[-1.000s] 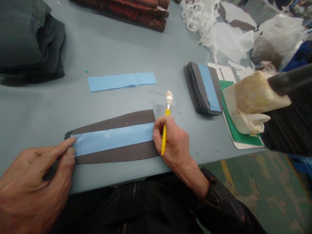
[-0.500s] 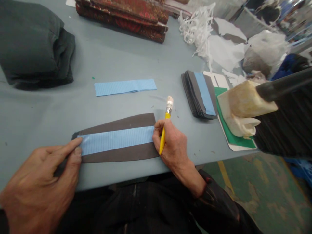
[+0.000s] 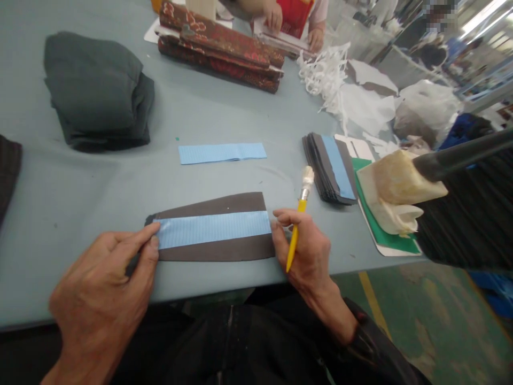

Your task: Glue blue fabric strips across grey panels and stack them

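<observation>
A dark grey tapered panel [image 3: 224, 253] lies on the table with a blue striped strip [image 3: 214, 229] along its middle. At the panel's left end, my left hand [image 3: 106, 280] is closed, thumb and forefinger pinching the strip's end. My right hand [image 3: 308, 248] is closed around a yellow-handled brush [image 3: 295, 240], bristles pointing up and away from me. Its thumb and forefinger are just right of the panel's right end. Farther back lies a second blue strip [image 3: 222, 153]. A stack of dark panels [image 3: 318, 171] with a blue strip on top sits to the right.
At the right edge, a whitish crusted container [image 3: 387, 176] stands on a green board [image 3: 366, 208]. A dark folded cloth [image 3: 96, 91] is at the back left. Brown patterned rolls [image 3: 224, 51] and white scraps [image 3: 326, 69] lie behind; another person's hands [image 3: 272, 16] show beyond.
My right hand has drawn back from the strip's right end, carrying the brush to the right. My left hand keeps its pinch. The whole view has shifted, showing more at the back and left.
</observation>
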`<state>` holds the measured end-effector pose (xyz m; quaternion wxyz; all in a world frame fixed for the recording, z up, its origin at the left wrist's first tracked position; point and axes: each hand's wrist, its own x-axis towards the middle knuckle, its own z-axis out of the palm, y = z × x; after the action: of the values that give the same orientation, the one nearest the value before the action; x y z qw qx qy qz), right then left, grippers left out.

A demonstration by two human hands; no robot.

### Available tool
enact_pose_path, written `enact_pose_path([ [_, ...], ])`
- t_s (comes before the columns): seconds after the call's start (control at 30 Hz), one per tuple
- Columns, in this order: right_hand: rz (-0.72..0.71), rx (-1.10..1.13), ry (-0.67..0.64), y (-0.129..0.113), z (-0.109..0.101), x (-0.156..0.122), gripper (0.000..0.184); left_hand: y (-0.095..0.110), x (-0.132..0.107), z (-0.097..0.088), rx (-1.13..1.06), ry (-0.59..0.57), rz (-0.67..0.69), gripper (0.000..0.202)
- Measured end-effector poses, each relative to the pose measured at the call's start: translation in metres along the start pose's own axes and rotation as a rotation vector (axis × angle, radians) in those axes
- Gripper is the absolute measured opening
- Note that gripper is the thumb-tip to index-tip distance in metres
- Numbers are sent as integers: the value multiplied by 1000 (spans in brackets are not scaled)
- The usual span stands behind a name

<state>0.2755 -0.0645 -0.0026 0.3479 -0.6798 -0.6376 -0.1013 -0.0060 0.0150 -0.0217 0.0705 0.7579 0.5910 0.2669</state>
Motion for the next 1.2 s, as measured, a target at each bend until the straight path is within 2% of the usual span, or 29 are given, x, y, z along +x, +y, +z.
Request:
enact_pose_path([
  [0.1,-137,126,-140,-18,1,-5,10,0,0,0,43,51,93,37],
  [0.17,-186,139,-229,-24,4,-10,13,0,-2,0,32,60,108,38],
  [0.4,-150,99,-344,-17,10,-25,37,-1,-4,1,15,52,68,35],
  [0.7,-149,114,-341,-15,10,-26,41,-1,-3,1,2,30,22,34],
  [1.2,-145,177,-300,-15,16,-28,51,-7,-2,-4,89,-37,61,45],
])
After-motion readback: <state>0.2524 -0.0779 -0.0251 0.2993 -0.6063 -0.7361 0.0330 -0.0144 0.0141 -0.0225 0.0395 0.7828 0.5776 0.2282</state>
